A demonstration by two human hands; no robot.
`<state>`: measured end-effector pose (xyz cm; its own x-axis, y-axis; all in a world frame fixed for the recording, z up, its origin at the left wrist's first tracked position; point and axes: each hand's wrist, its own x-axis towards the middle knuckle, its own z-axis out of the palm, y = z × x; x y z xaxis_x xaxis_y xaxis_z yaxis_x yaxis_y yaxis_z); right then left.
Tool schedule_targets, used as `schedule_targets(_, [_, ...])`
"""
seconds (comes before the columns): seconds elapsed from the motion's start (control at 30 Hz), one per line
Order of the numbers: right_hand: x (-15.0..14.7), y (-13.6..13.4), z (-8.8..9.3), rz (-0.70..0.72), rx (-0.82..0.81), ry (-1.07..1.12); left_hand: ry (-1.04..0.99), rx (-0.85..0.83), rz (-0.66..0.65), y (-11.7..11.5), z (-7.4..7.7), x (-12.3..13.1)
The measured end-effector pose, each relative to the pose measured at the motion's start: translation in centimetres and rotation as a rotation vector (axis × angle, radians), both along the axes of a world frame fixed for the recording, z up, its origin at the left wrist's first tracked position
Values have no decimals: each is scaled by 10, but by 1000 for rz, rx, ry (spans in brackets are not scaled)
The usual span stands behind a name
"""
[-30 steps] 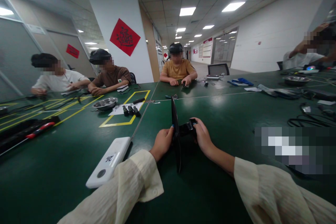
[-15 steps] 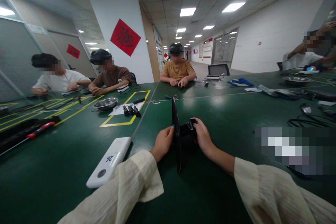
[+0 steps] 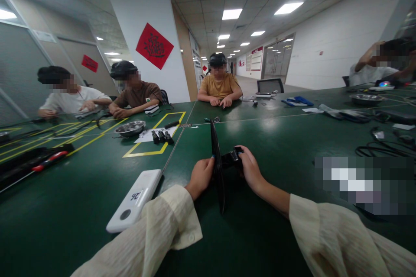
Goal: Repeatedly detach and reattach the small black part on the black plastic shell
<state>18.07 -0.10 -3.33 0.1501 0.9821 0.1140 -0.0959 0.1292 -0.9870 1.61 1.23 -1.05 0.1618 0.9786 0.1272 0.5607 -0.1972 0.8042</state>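
A thin black flat panel (image 3: 218, 177) stands on edge in front of me, seen almost edge-on. My left hand (image 3: 200, 176) is closed on its left side, with the thumb towards the panel and the other fingers mostly hidden. From the panel's right face a black bracket-like part (image 3: 230, 159) sticks out. My right hand (image 3: 251, 168) grips the outer end of that part, its fingertips partly hidden behind it. Whether the part is fixed to the panel or only touches it, I cannot tell. Left of my hands lies a white slab-shaped device (image 3: 134, 201) marked 26.
On the green table (image 3: 182, 190), a metal bowl (image 3: 130, 128) and several black clips (image 3: 162, 136) on paper are at the left. A red-and-black screwdriver (image 3: 50, 161) lies further left. Black cables (image 3: 383, 149) are at the right. Several people sit around the table.
The black panel tips very slightly to the left at its top. Both hands keep their hold. At the far right, a person's head and arms have shifted.
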Motion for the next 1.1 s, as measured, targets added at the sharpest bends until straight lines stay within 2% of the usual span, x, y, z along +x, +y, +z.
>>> schedule_targets(0.17, [-1,0,0,-7,16,11,0,18,13,2,-4,-1])
schedule_targets(0.37, [1,2,-2,-14,35,-5,52,12,14,-1,4,0])
schedule_targets(0.8, [-1,-4,3,27,8,-63,-91,-7,7,0,0,-2])
schedule_targets(1.1, [-2,-4,5,20,8,-49,111,32,89,0,1,-2])
